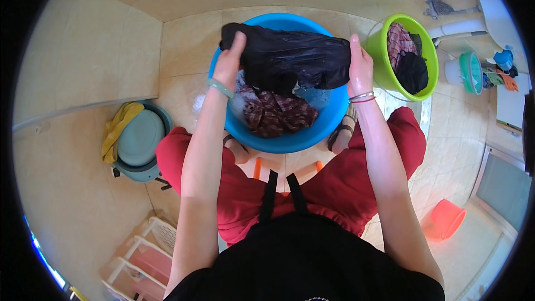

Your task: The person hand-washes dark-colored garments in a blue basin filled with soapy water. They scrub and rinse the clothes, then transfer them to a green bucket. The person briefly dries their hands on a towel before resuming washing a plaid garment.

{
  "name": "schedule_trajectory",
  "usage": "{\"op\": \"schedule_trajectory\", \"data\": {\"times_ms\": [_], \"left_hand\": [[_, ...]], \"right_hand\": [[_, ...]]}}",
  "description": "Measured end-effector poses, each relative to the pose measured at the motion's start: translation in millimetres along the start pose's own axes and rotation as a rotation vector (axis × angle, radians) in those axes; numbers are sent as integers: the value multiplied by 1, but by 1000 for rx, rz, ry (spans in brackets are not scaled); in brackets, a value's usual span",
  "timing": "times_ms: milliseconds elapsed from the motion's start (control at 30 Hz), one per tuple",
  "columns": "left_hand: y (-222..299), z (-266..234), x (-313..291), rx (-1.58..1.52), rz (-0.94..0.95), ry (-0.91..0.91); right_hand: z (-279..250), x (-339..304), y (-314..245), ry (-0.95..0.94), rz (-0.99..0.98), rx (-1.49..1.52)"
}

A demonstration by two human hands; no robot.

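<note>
Stretched between my two hands is a dark wet garment (pixel 295 58), held above a large blue basin (pixel 223 114). My left hand (pixel 229 61) grips its left end, thumb on top. At the other end my right hand (pixel 360 67) is closed on the cloth, its thumb pointing up; some of its fingers are hidden behind the fabric. Below the garment, a brown plaid cloth (pixel 281 112) lies in sudsy water (pixel 315 97) in the basin. The garment's exact kind cannot be made out.
To the right stands a green bucket (pixel 384 69) with plaid and dark clothes (pixel 411 72). Stacked basins (pixel 140 136) with a yellow cloth (pixel 120 128) sit at left. A white rack (pixel 150 253) is at lower left, an orange bucket (pixel 447 219) at lower right. Walls rise behind and left.
</note>
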State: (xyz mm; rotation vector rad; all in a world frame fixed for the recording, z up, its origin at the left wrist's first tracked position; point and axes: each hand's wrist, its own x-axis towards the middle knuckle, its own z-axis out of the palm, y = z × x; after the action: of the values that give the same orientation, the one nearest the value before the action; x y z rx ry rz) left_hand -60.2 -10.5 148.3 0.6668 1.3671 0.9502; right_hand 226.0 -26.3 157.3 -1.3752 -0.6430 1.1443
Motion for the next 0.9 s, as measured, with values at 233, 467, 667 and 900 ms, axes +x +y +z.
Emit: {"op": "schedule_trajectory", "data": {"times_ms": [233,467,667,900], "left_hand": [[-34,39,-52,822,324,-65],[-17,55,-50,-29,349,-133],[6,51,-56,-352,78,-80],[45,59,-86,-753,-88,-405]], "right_hand": [[26,-15,-36,-394,380,484],[42,-26,-64,-625,17,220],[3,10,27,-354,-6,-330],[-6,-1,68,-439,-162,-733]]}}
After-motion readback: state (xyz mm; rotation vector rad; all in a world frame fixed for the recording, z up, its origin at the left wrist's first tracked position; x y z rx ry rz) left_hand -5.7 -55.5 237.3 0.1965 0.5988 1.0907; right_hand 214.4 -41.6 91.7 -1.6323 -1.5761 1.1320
